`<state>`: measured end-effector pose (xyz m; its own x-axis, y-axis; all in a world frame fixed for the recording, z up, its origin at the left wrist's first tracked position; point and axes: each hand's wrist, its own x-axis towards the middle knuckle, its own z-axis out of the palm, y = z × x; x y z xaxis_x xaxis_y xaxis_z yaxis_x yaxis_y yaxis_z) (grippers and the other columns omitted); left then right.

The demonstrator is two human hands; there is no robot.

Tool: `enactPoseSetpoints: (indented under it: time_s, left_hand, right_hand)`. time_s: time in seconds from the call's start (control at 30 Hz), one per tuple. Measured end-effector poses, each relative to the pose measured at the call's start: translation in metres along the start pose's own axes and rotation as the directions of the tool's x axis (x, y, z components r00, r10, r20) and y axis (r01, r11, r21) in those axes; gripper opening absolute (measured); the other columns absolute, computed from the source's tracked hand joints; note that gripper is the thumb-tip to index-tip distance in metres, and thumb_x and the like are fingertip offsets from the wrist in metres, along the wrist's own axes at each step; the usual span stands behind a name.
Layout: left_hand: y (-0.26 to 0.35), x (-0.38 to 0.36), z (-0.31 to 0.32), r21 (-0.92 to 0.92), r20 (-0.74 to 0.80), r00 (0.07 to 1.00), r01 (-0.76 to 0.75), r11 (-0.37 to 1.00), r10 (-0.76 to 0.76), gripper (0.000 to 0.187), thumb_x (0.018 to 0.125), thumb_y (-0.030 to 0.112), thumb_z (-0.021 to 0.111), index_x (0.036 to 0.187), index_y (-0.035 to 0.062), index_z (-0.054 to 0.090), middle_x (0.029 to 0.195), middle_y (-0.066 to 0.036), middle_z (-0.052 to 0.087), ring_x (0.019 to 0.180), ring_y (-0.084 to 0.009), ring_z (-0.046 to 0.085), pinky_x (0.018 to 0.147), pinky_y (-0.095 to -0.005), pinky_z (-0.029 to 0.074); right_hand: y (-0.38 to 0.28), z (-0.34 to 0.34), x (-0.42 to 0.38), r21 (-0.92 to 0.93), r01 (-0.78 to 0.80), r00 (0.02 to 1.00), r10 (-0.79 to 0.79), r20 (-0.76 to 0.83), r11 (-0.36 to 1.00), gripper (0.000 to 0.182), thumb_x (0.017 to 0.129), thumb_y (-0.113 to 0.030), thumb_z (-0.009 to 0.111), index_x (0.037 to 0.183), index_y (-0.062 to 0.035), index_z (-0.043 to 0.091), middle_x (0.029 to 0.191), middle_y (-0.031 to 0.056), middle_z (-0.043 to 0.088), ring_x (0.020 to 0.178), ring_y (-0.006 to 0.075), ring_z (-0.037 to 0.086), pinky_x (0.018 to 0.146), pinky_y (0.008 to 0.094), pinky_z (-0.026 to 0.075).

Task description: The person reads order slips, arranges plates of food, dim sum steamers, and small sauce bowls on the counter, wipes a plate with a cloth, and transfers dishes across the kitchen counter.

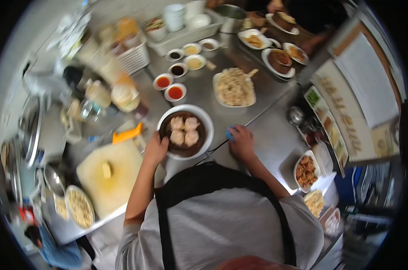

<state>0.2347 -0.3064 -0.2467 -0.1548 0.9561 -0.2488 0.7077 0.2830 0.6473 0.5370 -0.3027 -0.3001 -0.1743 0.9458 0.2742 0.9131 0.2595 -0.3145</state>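
While left hand (pixel 156 149) grips steamer (pixel 168 135) w/ dumplings (pixel 184 130)

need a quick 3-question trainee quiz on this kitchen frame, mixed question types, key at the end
1. True or false: the left hand grips the rim of the white plate carrying the steamer of dumplings.
2. What colour is the thing under the right hand on the steel counter?
A) blue B) red C) yellow
3. Fill in: the two small dishes of red sauce sit ____ the dumpling plate, farther from the person.

Key:
1. True
2. A, a blue cloth or sponge; which of the two is unclear
3. beyond
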Motion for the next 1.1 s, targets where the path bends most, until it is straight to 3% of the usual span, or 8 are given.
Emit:
enactPoseSetpoints:
  time_s: [0.03,0.1,0.17,0.33,0.57,0.9,1.0,1.1]
  left_hand:
    - [-0.005,0.003,0.006,0.032,-0.044,0.998,-0.046,0.998,0.048,0.046,0.076,0.031,0.044,0.108,-0.0026,0.042,0.089,-0.028,0.053,0.086,-0.0397,0.052,0.077,-0.0414,0.040]
    - [-0.008,0.011,0.006,-0.110,0.037,0.995,0.100,0.989,-0.097,0.051,0.079,0.038,0.041,0.110,-0.0017,0.043,0.093,-0.027,0.053,0.088,-0.0376,0.052,0.079,-0.0390,0.040]
    - [-0.007,0.019,-0.001,0.115,-0.045,0.998,-0.044,0.992,0.050,0.055,0.081,0.044,0.037,0.112,-0.0007,0.043,0.103,-0.028,0.048,0.096,-0.0378,0.047,0.083,-0.0387,0.036]
    - [-0.039,0.059,0.021,-0.086,0.047,0.977,-0.205,0.975,0.210,0.055,0.084,0.045,0.031,0.116,0.0011,0.042,0.108,-0.027,0.044,0.104,-0.0383,0.041,0.090,-0.0379,0.030]
    - [0.018,0.047,0.034,-0.082,0.152,0.956,-0.242,0.967,0.252,0.052,0.085,0.041,0.029,0.114,-0.0007,0.042,0.111,-0.026,0.043,0.107,-0.0369,0.036,0.093,-0.0376,0.027]
    - [0.089,0.036,0.133,-0.064,0.336,0.869,-0.365,0.929,0.364,0.057,0.084,0.045,0.028,0.114,-0.0015,0.041,0.114,-0.023,0.044,0.106,-0.0419,0.034,0.094,-0.0420,0.024]
    - [0.114,0.022,0.150,-0.063,0.412,0.870,-0.271,0.960,0.273,0.058,0.083,0.043,0.029,0.119,-0.0021,0.033,0.113,-0.030,0.038,0.110,-0.0420,0.032,0.094,-0.0416,0.026]
    - [0.136,0.013,0.163,-0.109,0.429,0.834,-0.335,0.936,0.349,0.060,0.081,0.043,0.035,0.119,-0.0035,0.032,0.112,-0.033,0.036,0.104,-0.0440,0.037,0.091,-0.0418,0.031]
  right_hand:
    - [0.002,-0.004,-0.002,0.005,-0.020,1.000,0.020,-0.016,1.000,0.038,0.064,-0.016,0.059,0.102,-0.0149,0.052,0.106,0.0077,0.047,0.103,0.0255,0.042,0.085,0.0415,0.031]
    - [0.009,-0.008,-0.004,0.023,-0.058,0.997,0.059,-0.045,0.998,0.037,0.064,-0.014,0.059,0.100,-0.0150,0.053,0.105,0.0070,0.048,0.103,0.0250,0.042,0.085,0.0408,0.032]
    - [0.016,-0.009,-0.006,0.043,-0.088,0.993,0.091,-0.072,0.995,0.036,0.063,-0.012,0.058,0.098,-0.0151,0.054,0.105,0.0063,0.049,0.103,0.0245,0.042,0.085,0.0403,0.032]
    - [0.033,-0.020,-0.020,0.045,-0.211,0.970,0.215,-0.114,0.976,0.035,0.061,-0.009,0.058,0.096,-0.0152,0.056,0.105,0.0056,0.049,0.103,0.0233,0.042,0.084,0.0398,0.032]
    - [0.048,-0.035,-0.047,0.026,-0.348,0.925,0.348,-0.154,0.937,0.038,0.059,-0.008,0.059,0.096,-0.0161,0.056,0.105,0.0052,0.049,0.103,0.0233,0.041,0.084,0.0406,0.031]
    - [0.060,-0.051,-0.117,-0.075,-0.563,0.817,0.540,-0.204,0.823,0.037,0.063,-0.013,0.059,0.099,-0.0169,0.054,0.107,0.0059,0.048,0.106,0.0247,0.040,0.085,0.0428,0.029]
    - [0.056,-0.057,-0.138,-0.078,-0.587,0.800,0.562,-0.208,0.806,0.038,0.063,-0.013,0.058,0.101,-0.0168,0.054,0.108,0.0066,0.048,0.106,0.0261,0.040,0.086,0.0436,0.029]
    - [0.058,-0.056,-0.151,-0.115,-0.584,0.804,0.553,-0.216,0.804,0.039,0.062,-0.010,0.057,0.101,-0.0154,0.053,0.109,0.0079,0.047,0.105,0.0273,0.041,0.086,0.0435,0.030]
